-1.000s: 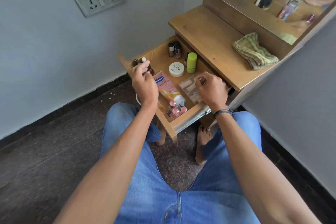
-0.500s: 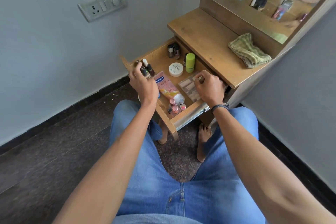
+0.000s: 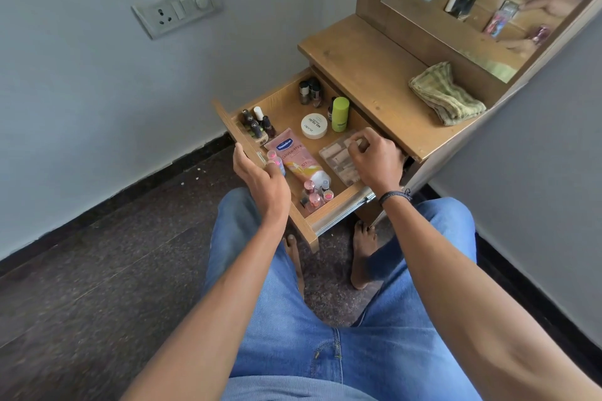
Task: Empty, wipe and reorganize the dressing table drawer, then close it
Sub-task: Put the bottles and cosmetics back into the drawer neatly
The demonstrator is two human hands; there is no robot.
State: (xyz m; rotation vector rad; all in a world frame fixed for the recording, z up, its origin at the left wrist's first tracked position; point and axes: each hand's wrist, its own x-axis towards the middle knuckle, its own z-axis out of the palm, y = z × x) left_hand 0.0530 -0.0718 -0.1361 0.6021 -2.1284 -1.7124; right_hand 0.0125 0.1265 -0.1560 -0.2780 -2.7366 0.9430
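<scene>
The drawer [image 3: 287, 111] stands pulled out of the dressing table [image 3: 368, 70], opening toward the person's knees, its front panel running from far left to near right. Inside, a pink tube [image 3: 294, 156] lies cap toward the person among nail polish bottles [image 3: 257, 124], a white jar [image 3: 313, 126] and a green bottle [image 3: 340, 114]. The right hand [image 3: 374, 160] curls its fingers onto a clear compartment box [image 3: 337, 161], the left hand [image 3: 260, 180] grips a small pink bottle [image 3: 272, 158] at the front panel, and a folded cloth [image 3: 446, 95] rests on the tabletop.

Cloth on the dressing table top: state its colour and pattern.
The cloth is pale yellow-green with darker green stripes; head view.
</scene>
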